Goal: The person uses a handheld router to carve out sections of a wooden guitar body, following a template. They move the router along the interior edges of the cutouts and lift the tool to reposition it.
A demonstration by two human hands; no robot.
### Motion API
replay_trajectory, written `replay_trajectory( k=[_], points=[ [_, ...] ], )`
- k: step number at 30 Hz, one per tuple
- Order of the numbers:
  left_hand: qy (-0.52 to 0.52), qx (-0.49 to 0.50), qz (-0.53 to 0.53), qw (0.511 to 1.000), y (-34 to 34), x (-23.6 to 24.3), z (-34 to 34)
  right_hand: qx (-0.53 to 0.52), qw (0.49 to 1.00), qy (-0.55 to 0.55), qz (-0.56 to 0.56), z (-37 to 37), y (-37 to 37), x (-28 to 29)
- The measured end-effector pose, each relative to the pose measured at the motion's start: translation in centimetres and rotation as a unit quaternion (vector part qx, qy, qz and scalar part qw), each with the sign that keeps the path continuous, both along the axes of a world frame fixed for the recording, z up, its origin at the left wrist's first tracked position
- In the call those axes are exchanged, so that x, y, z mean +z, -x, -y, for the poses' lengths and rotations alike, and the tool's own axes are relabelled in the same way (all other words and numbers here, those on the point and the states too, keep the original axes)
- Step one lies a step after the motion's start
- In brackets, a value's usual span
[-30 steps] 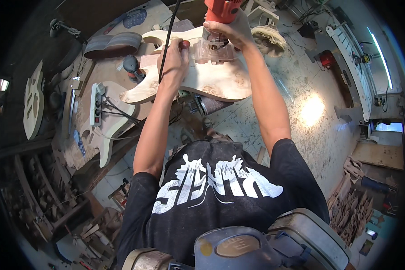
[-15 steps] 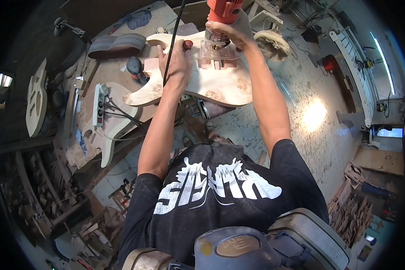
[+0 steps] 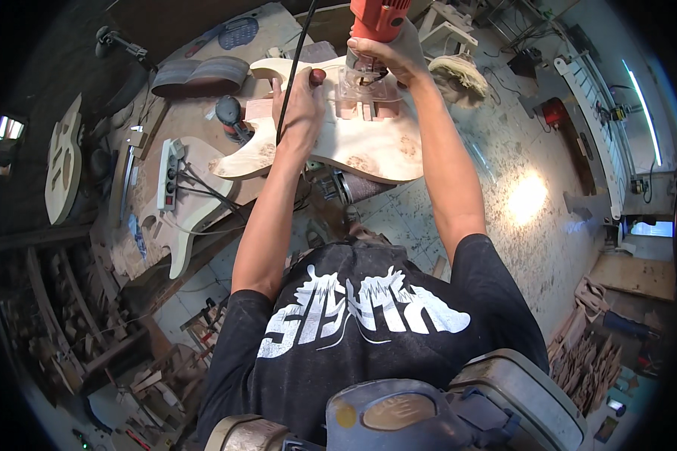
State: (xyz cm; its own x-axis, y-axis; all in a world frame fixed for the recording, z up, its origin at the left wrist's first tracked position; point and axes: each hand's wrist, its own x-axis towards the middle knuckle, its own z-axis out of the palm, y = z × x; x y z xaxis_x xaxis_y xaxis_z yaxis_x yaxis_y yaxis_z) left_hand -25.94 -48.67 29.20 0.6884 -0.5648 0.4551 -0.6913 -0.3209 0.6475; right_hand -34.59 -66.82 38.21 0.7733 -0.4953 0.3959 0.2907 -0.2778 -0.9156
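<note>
A pale wooden electric guitar body [image 3: 331, 150] lies at the bench's edge, with routed cavities [image 3: 368, 113] in its middle. My right hand [image 3: 399, 56] is closed around a red trim router [image 3: 381, 20], which stands upright with its clear base [image 3: 365, 84] on the wood, at the far side of the cavity. My left hand [image 3: 301, 113] rests over the body, its fingers bent at a dark red round knob [image 3: 317, 77]; what the knob is joined to is partly hidden. A black cord [image 3: 299, 45] runs down across my left hand.
Left of the body are a sander [image 3: 229, 113], a white power strip [image 3: 169, 174] on another guitar body [image 3: 184, 233], and a curled sanding belt [image 3: 201, 77]. A sanding drum [image 3: 365, 186] sits beneath the near edge. Dust lies on the floor [image 3: 496, 248] at right.
The whole view has shifted slightly, bench and guitar body appearing a little lower. Both hands keep their holds, and the router stays at the cavity.
</note>
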Motion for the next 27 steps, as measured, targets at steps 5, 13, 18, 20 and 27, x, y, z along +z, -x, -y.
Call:
replay_trajectory(
  k=[5, 13, 18, 20, 27],
  points=[
    [0.021, -0.009, -0.013, 1.000, -0.2, -0.4, -0.1, 0.002, 1.000, 0.000, 0.002, 0.0, 0.0, -0.1],
    [0.034, -0.014, -0.023, 0.999, -0.5, -1.3, 0.1, -0.007, 1.000, 0.018, 0.011, -0.6, 0.2, 0.0],
    [0.049, -0.038, -0.003, 0.998, -0.6, -1.6, 0.0, 0.033, 0.999, -0.006, 0.020, -0.1, 0.4, -0.8],
    [0.049, -0.038, 0.001, 0.998, -0.6, -1.7, -0.2, 0.030, 0.999, 0.007, 0.027, -0.2, 0.5, -0.8],
    [0.046, -0.021, -0.022, 0.999, -0.3, -2.2, -0.4, -0.011, 0.999, 0.047, 0.011, -0.8, 1.2, -1.2]
  ],
)
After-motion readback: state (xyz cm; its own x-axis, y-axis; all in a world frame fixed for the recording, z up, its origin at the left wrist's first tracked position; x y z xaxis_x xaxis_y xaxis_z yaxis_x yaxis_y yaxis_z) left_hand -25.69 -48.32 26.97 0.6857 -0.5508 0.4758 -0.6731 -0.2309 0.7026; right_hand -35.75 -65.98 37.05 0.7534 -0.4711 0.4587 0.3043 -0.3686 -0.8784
